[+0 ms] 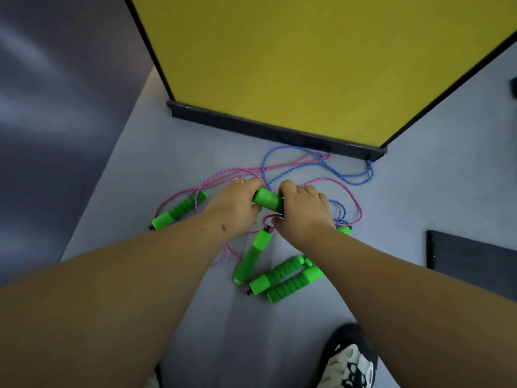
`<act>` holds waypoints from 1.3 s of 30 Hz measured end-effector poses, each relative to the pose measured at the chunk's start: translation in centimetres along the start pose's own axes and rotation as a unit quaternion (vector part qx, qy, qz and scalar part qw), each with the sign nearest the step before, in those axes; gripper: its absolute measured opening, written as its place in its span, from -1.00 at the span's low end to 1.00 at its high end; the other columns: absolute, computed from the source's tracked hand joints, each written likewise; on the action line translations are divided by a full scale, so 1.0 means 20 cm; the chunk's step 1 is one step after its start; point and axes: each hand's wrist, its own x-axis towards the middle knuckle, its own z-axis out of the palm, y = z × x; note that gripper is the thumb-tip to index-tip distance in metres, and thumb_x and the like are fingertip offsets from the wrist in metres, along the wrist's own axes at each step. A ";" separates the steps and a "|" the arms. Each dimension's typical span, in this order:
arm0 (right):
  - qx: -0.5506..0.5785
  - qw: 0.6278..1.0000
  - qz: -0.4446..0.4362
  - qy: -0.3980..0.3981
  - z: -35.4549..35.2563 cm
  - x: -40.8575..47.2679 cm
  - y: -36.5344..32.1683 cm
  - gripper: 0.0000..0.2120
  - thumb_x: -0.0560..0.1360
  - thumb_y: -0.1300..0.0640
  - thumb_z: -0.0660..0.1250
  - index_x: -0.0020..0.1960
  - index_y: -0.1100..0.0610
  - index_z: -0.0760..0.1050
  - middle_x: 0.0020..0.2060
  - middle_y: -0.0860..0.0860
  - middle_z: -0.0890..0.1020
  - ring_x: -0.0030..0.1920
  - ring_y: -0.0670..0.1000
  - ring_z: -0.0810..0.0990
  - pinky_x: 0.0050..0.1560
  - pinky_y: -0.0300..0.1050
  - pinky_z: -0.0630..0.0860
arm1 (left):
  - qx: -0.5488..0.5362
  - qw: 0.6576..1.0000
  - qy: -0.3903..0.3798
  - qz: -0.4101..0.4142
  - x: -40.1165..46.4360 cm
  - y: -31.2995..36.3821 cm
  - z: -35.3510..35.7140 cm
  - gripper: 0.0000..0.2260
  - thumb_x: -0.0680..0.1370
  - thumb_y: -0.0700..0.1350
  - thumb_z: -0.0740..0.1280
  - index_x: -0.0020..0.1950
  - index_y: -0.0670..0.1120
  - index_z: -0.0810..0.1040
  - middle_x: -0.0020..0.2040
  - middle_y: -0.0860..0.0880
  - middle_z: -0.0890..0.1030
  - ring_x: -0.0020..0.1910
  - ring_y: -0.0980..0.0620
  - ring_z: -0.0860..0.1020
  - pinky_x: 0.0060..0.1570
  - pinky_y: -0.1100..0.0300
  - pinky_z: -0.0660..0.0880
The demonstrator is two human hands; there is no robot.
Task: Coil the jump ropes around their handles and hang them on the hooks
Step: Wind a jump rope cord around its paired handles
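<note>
Green handle [268, 201] between both hands' grip.

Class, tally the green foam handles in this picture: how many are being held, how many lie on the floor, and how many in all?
Held handle, gripped by the left hand and the right hand: 1
Floor handles, lying on the floor, one half hidden behind the right wrist: 5
Total: 6
</note>
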 end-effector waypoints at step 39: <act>0.456 0.885 -0.075 -0.062 -1.22 -0.77 -0.35 -0.82 0.66 0.13 0.24 0.05 0.05 0.63 -0.13 -0.19 0.70 -0.24 -0.30 0.54 -0.10 -0.30 0.45 | -0.590 0.804 0.076 0.012 -0.90 0.82 -1.13 -0.89 0.55 -0.21 0.29 -0.06 -0.13 0.61 -0.22 -0.06 0.68 -0.34 0.04 0.65 -0.33 0.14 0.61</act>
